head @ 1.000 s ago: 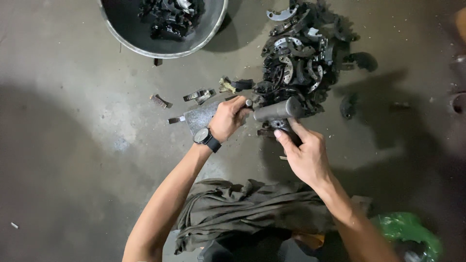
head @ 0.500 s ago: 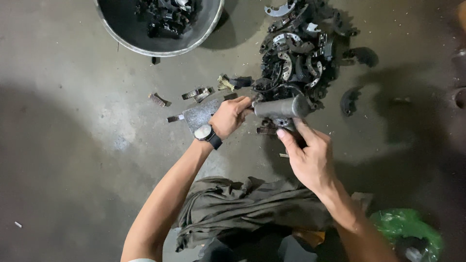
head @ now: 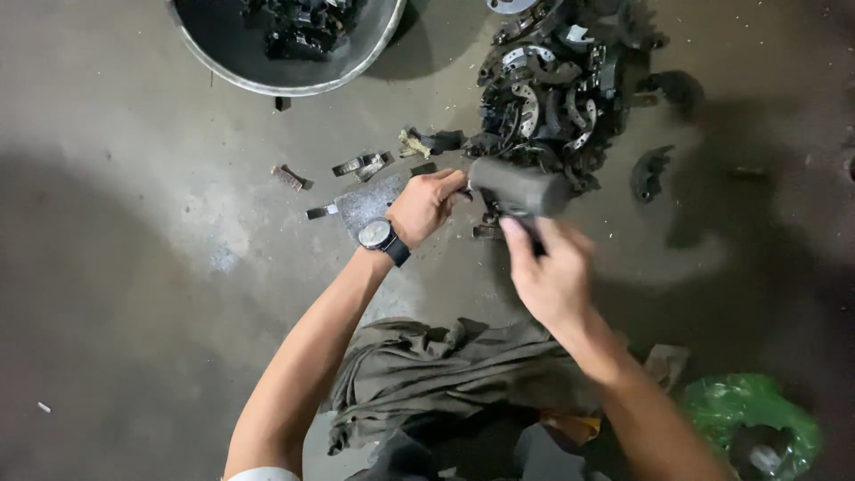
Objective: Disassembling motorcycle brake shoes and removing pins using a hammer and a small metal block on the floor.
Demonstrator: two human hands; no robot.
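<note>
The person crouched over a concrete floor, and everything was arranged around one landmark — a small flat metal plate lying on that floor, apparently serving as an anvil.

The left hand sat at the plate's right edge, its fingers clenched around a small dark part that was mostly hidden inside the grip, pinning it low against the floor so it would stay put under a blow. A black wristwatch rode on that wrist, just below the plate.

The right hand, to the right of the plate and nearer the body, had its fingers wrapped tight on the handle of a hammer. The heavy cylindrical head was raised just right of the left hand's knuckles, blurred with motion, so the swing looked short and controlled, probably to spare the holding fingers.

Beyond the plate to the upper right lay a heap of curved brake-shoe-like parts — within easy reach. Above the plate stood a round metal basin holding dark pieces. A few loose fragments lay scattered just above the plate, likely knocked-off bits. A green plastic bag sat far to the lower right.
</note>
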